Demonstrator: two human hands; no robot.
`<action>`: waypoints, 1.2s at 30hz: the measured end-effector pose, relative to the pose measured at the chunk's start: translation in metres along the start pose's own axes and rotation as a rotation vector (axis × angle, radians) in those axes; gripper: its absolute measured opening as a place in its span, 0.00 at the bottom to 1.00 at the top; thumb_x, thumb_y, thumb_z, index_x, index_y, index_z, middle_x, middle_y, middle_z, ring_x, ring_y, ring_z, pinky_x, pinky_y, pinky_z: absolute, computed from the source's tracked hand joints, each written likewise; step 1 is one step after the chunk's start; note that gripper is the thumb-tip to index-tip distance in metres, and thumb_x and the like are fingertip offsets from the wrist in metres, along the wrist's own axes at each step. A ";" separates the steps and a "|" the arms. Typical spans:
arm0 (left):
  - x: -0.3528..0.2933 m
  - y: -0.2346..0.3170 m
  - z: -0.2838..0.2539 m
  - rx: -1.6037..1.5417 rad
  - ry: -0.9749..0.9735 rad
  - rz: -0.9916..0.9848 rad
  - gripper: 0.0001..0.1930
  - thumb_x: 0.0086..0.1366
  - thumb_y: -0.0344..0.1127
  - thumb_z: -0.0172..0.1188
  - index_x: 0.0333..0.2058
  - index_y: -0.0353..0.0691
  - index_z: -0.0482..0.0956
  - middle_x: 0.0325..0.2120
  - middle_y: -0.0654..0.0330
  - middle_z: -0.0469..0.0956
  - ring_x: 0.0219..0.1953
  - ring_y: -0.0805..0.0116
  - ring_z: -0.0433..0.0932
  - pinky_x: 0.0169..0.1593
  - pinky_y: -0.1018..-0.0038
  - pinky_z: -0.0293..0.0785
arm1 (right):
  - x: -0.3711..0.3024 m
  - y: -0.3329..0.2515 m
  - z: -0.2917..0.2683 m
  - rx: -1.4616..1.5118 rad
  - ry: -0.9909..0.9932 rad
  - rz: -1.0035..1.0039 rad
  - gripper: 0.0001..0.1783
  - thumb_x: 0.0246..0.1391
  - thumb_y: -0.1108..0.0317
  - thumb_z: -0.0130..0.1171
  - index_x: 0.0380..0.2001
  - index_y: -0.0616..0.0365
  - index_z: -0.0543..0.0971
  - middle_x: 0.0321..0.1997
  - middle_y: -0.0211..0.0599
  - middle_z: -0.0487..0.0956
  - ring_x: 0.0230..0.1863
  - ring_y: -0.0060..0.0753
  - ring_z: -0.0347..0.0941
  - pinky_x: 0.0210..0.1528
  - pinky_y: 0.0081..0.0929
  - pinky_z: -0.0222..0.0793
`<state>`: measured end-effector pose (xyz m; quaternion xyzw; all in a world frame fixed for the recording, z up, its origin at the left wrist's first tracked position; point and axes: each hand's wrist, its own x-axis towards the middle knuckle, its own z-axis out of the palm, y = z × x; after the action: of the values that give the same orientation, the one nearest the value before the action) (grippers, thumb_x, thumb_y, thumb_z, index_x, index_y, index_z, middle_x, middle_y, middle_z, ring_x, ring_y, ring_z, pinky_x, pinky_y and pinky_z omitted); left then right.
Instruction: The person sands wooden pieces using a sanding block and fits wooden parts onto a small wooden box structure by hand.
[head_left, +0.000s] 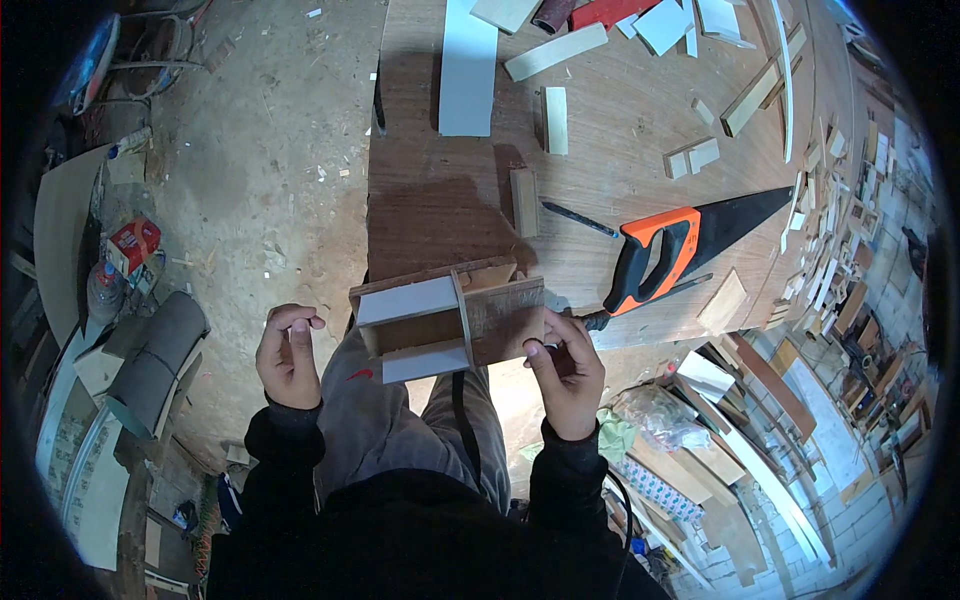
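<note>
A small wooden box (415, 329) with open compartments and white panels lies at the table's near edge, above my lap. Its right end is a brown board (507, 318). My right hand (572, 385) grips that end, thumb at the board's lower right corner; part of its fingers is hidden. Apart from the box, to its left, hovers my left hand (290, 358). Its fingers are curled in toward the thumb; whether something small is between them I cannot make out.
On the wooden table (420, 165) lie an orange-and-black handsaw (672, 248), a dark pen-like tool (580, 219), a short wood block (524, 202), a long white board (468, 75) and several offcuts. Wood scraps (730, 470) pile up at right. A rolled grey sheet (160, 360) stands at left.
</note>
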<state>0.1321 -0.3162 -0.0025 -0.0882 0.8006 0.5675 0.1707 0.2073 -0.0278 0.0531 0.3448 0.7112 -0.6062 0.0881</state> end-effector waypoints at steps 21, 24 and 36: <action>0.018 0.012 0.004 0.127 -0.026 0.093 0.07 0.69 0.28 0.48 0.39 0.34 0.75 0.35 0.56 0.73 0.40 0.64 0.71 0.48 0.70 0.65 | 0.005 0.000 -0.001 0.019 -0.008 0.032 0.23 0.51 0.79 0.64 0.52 0.63 0.74 0.41 0.34 0.73 0.40 0.22 0.73 0.43 0.20 0.70; 0.024 0.031 0.007 0.282 0.012 0.231 0.07 0.67 0.28 0.50 0.39 0.35 0.76 0.36 0.56 0.74 0.43 0.60 0.69 0.50 0.66 0.64 | 0.005 0.001 0.000 0.025 -0.020 0.047 0.23 0.51 0.79 0.64 0.52 0.63 0.74 0.41 0.33 0.73 0.39 0.21 0.73 0.42 0.19 0.70; 0.078 0.125 0.063 0.503 -0.443 0.622 0.13 0.51 0.30 0.68 0.38 0.46 0.84 0.37 0.63 0.76 0.45 0.60 0.70 0.48 0.62 0.65 | 0.006 -0.004 0.002 0.048 -0.014 0.048 0.22 0.52 0.79 0.64 0.52 0.64 0.74 0.41 0.33 0.74 0.40 0.20 0.73 0.43 0.20 0.70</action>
<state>0.0288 -0.2104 0.0597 0.3241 0.8462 0.3849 0.1755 0.1997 -0.0277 0.0526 0.3598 0.6872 -0.6232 0.0992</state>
